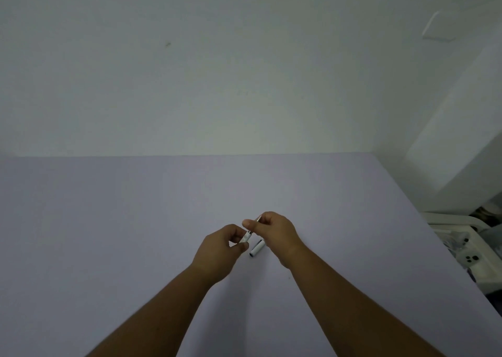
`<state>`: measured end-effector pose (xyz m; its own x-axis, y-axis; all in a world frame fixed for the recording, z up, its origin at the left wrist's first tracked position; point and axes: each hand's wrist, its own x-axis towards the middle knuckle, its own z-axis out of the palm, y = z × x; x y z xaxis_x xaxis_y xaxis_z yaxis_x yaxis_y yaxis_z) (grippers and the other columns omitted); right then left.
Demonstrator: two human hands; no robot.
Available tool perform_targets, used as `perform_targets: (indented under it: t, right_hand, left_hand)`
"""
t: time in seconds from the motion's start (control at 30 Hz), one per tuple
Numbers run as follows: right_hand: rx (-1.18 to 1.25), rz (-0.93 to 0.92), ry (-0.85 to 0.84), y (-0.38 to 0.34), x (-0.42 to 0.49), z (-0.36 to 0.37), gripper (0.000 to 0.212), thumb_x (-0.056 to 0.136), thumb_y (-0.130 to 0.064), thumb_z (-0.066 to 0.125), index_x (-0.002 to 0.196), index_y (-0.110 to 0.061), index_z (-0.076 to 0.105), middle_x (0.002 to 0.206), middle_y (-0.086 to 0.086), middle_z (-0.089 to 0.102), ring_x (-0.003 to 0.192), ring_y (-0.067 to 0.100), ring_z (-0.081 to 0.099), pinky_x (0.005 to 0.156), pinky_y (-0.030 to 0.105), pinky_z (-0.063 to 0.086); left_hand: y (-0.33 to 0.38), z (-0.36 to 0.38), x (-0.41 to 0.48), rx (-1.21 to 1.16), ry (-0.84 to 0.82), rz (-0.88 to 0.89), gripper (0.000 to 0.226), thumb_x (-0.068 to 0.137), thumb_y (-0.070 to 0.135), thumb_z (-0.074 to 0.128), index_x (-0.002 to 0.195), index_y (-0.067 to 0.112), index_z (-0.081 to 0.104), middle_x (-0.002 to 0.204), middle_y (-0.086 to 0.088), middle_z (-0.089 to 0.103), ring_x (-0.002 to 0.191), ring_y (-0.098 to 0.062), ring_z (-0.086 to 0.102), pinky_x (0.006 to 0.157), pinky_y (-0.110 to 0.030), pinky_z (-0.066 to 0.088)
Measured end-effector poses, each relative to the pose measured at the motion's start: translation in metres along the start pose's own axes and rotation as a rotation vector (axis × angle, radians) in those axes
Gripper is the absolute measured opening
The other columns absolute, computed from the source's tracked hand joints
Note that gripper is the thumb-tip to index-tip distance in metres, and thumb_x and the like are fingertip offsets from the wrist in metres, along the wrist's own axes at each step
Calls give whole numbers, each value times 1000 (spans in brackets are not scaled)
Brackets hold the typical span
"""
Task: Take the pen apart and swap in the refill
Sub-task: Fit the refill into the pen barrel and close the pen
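Hands over pale lilac counter (135,220): left hand (220,250) fingers pinching white pen barrel (245,237), right hand (274,234) fingers gripping metal tip end (258,217), likely for unscrewing; white cap (257,248) parked just beside.

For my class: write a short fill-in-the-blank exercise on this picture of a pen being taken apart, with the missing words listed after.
1. The white pen is held by ____ hands.
2. A loose white pen piece lies on the ____ table.
3. The loose piece lies nearest the ____ hand, not the left hand.

Missing words: both; purple; right

Lavender table (108,234), pale wall (217,71), white phone (474,260) at right
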<state>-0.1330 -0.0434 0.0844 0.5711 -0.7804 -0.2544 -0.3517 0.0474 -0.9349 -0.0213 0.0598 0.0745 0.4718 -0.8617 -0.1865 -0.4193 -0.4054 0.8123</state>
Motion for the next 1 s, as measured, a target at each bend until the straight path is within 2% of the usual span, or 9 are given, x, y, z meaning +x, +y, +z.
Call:
perform_targets:
  t: [0.07, 0.2, 0.37, 0.5, 0.63, 0.77, 0.83, 0.93, 1.0]
  right_hand:
    - [-45, 3, 14, -2, -2, 0, 37, 76, -49, 68, 62, -20, 50, 59, -5, 46, 55, 10, 40, 56, 22, 36]
    - [119, -8, -36, -5, -6, -4, 14, 83, -42, 63, 80, -29, 67, 85, -8, 67, 75, 6, 56, 68, 21, 42]
    - [4, 17, 38, -4, -4, -2, 38, 77, -49, 67, 63, -17, 50, 66, -1, 49, 64, 13, 45, 61, 25, 39]
    - [143, -10, -62, -5, -5, -6, 7, 85, -32, 62, 81, -29, 68, 86, -11, 65, 79, 4, 56, 66, 20, 41]
    - [65, 35, -13, -3, -5, -5, 23, 78, -37, 70, 66, -21, 58, 67, -5, 54, 62, 11, 46, 61, 24, 39]
    - [159, 24, -97, 0, -6, -8, 5, 84, -27, 64, 83, -30, 68, 84, -10, 65, 75, 8, 54, 65, 24, 43]
    - [144, 20, -84, 0, -6, -8, 6, 83, -26, 66, 78, -28, 68, 80, -10, 66, 71, 5, 55, 63, 22, 42]
    - [60, 71, -34, -1, -7, -7, 27, 77, -43, 70, 69, -19, 59, 72, -4, 59, 63, 9, 48, 61, 23, 39]
    - [103, 68, -66, -1, -7, -9, 19, 80, -41, 67, 77, -22, 64, 81, -4, 61, 70, 11, 50, 63, 24, 41]
  left_hand:
    - [1, 1, -1, -1, 6, 0, 8, 85, 30, 63, 84, 36, 58, 84, 14, 63, 76, -8, 60, 69, -24, 47]
    - [4, -1, 0, -9, 26, -12, 6, 85, 29, 63, 85, 35, 60, 85, 12, 64, 75, -10, 60, 69, -26, 48]
    - [8, -1, -2, -17, 31, 7, 10, 84, 30, 64, 82, 38, 59, 83, 14, 64, 74, -7, 60, 67, -24, 47]
    - [8, -3, 0, -4, 50, -9, 8, 85, 29, 63, 83, 36, 59, 83, 14, 63, 74, -8, 60, 65, -24, 46]
    - [8, -2, -1, 28, 33, 10, 13, 84, 29, 64, 79, 38, 57, 81, 17, 63, 74, 1, 57, 63, -19, 42]
    - [7, 0, -1, 23, 33, -3, 6, 84, 28, 64, 85, 33, 61, 83, 15, 63, 74, -4, 58, 63, -22, 45]
    - [7, 0, -1, 42, 36, 4, 6, 84, 28, 64, 84, 33, 60, 82, 16, 63, 74, -2, 57, 62, -19, 44]
    - [7, 2, -2, 55, 25, 11, 6, 84, 29, 64, 85, 34, 60, 83, 16, 63, 75, 1, 57, 62, -16, 42]
    - [8, 1, -1, 51, 32, 2, 6, 84, 29, 64, 85, 34, 61, 82, 16, 63, 74, -1, 57, 62, -18, 43]
